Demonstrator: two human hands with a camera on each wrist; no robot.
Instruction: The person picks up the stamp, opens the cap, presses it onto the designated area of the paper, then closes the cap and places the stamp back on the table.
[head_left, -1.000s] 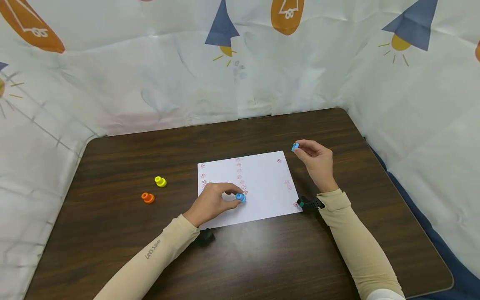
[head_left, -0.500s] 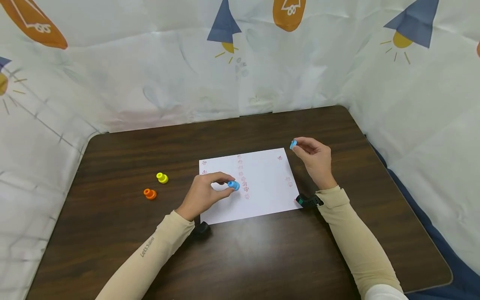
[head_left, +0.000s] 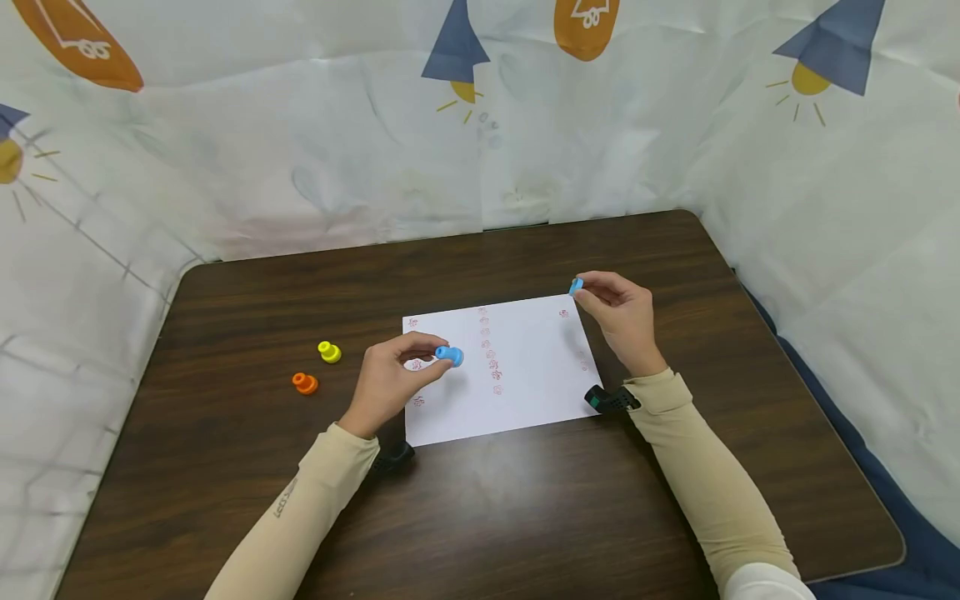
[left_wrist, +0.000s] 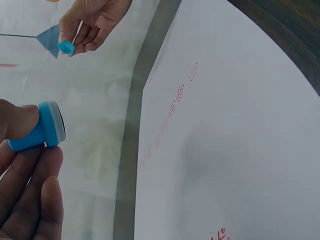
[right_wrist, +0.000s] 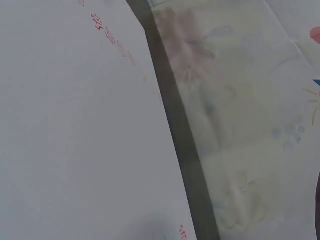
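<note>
My left hand (head_left: 390,375) pinches a blue toy stamp (head_left: 450,356) between thumb and fingers, held over the left part of a white sheet of paper (head_left: 525,392). In the left wrist view the stamp (left_wrist: 46,125) lies on its side, its pale printing end facing right. My right hand (head_left: 622,317) pinches a small blue cap (head_left: 576,286) near the paper's far right corner. The cap (left_wrist: 66,47) looks hollow in the left wrist view. Small red stamp prints (head_left: 492,364) run down the sheet's middle, with others near both sides.
A yellow stamp (head_left: 328,352) and an orange stamp (head_left: 304,383) stand on the dark wooden table (head_left: 240,333), left of the paper. A white patterned curtain (head_left: 337,150) hangs behind the table and along both sides.
My left hand has lifted the stamp off the paper's middle and moved left, uncovering a red print there. My right hand has shifted slightly left with the cap.
</note>
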